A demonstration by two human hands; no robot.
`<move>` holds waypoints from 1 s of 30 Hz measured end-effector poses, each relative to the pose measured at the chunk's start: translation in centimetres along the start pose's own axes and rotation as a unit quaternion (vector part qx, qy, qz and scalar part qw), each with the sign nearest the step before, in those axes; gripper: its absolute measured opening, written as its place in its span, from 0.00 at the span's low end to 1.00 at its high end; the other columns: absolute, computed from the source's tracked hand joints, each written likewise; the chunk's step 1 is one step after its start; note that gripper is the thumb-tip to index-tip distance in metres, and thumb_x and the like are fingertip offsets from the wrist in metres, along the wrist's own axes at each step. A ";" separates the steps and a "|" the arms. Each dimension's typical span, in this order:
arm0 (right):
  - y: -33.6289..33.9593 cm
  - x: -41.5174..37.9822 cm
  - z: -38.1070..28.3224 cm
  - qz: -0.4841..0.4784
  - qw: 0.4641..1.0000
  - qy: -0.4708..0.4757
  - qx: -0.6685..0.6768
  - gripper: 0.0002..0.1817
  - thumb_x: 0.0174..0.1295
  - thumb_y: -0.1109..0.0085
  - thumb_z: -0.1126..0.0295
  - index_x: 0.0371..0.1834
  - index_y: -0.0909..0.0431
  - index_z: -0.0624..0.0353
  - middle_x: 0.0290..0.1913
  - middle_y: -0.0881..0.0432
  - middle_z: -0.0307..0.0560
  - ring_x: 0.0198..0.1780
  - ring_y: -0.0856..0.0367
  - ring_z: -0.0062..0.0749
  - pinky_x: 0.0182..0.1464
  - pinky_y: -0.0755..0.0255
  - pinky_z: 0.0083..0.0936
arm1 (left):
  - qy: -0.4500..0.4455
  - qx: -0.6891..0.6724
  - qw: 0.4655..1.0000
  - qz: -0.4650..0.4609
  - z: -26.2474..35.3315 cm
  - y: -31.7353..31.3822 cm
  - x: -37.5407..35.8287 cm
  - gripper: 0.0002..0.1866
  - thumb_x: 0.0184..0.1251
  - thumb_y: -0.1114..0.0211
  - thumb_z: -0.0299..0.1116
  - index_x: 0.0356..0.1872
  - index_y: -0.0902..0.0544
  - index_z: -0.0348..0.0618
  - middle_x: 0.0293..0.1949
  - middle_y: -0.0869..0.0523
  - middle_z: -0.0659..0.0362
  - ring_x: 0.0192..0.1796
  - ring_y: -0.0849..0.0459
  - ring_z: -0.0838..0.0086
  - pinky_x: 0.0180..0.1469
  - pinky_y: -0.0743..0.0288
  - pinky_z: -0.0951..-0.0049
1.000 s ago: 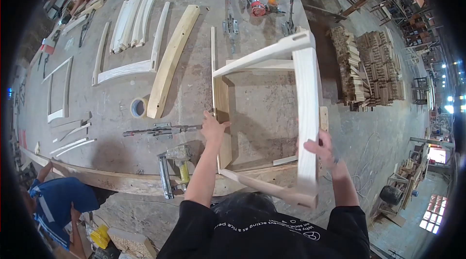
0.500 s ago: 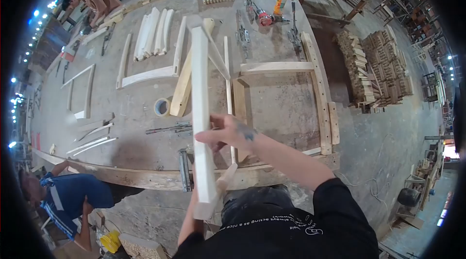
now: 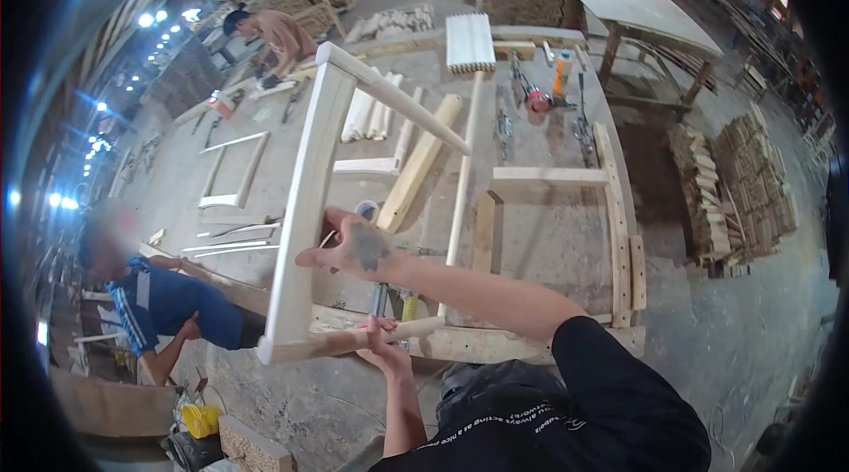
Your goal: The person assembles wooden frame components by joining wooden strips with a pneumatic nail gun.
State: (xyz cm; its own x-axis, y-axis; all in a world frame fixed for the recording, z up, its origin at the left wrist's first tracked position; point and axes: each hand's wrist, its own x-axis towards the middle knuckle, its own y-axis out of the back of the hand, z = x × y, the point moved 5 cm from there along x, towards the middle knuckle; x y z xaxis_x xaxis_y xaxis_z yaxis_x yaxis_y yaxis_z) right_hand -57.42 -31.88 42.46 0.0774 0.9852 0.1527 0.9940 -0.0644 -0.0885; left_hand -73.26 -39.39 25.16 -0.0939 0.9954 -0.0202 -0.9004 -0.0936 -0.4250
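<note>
A pale wooden frame (image 3: 305, 198) is held up tilted over the bench, made of a wide flat rail, two round end pieces and a thin far bar. My right hand (image 3: 354, 245) grips the wide rail near its middle, thumb on the near face and fingers behind it. My left hand (image 3: 385, 344) is wrapped round the lower round end piece (image 3: 327, 344), near the bench's front edge. Behind the frame lies a yellowish wooden board (image 3: 420, 167). A tape roll (image 3: 365, 209) is partly hidden behind my right hand.
A larger wooden frame (image 3: 548, 176) lies at the right of the bench. Further back are a stack of white pieces (image 3: 470, 43), a red tool (image 3: 538, 101) and an orange bottle (image 3: 562, 76). A person in blue (image 3: 190, 304) is at the left, another person (image 3: 279, 41) further back.
The held frame has swung left and turned, so its open shape now shows. Both hands moved with it; my left hand has come out from behind the rail. The view has shifted.
</note>
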 end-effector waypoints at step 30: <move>10.9 -39.5 29.1 0.314 0.854 -0.267 -0.317 0.18 0.69 0.39 0.70 0.60 0.19 0.61 0.34 0.15 0.44 0.29 0.17 0.22 0.34 0.23 0.21 | 0.057 -0.296 0.944 0.138 4.6 18.5 24.6 0.13 0.67 0.38 0.36 0.26 0.32 0.51 0.19 0.34 0.66 0.21 0.35 0.75 0.32 0.33 0.67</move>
State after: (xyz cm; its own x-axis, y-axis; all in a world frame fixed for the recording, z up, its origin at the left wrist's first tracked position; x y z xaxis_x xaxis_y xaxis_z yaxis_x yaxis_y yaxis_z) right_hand -51.87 -66.85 6.80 0.7320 0.6468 -0.2143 0.6251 -0.5123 0.5889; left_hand -94.14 -16.75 20.97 -0.2136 0.9336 -0.2877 -0.4506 -0.3555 -0.8189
